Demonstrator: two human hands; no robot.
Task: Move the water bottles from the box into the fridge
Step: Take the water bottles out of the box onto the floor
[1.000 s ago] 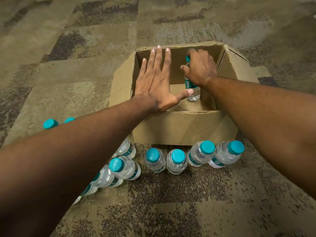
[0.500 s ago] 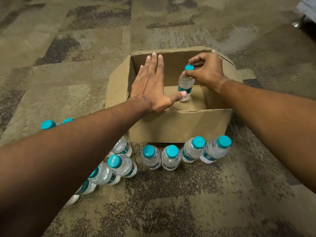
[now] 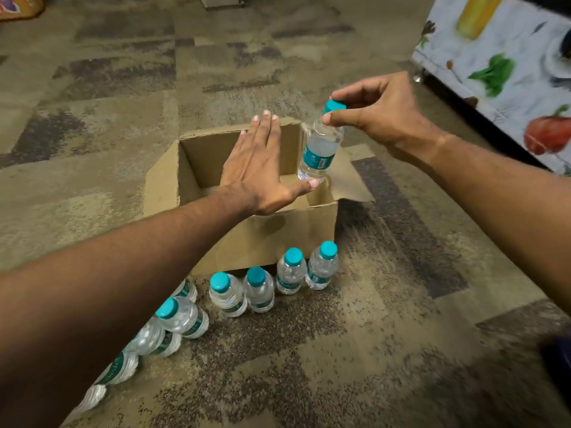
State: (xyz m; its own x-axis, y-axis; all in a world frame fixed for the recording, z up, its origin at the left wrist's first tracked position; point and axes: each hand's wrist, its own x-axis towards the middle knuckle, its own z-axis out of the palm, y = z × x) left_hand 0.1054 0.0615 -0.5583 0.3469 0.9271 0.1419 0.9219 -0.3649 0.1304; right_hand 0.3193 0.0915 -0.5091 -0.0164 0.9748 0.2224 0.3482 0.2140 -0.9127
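Note:
An open cardboard box sits on the carpet, and no bottle shows inside it. My right hand pinches the teal cap end of a small clear water bottle, which hangs above the box's right side. My left hand is flat with straight fingers over the box opening, thumb near the bottle's base. Several more water bottles with teal caps stand and lie on the floor in front of the box and to its left.
Patterned brown carpet covers the floor. A surface printed with vegetables stands at the upper right. An orange object shows at the top left corner.
My right hand lifted the bottle up out of the box and toward the right. The view swung right, bringing the printed surface into sight. My left hand stayed flat over the box.

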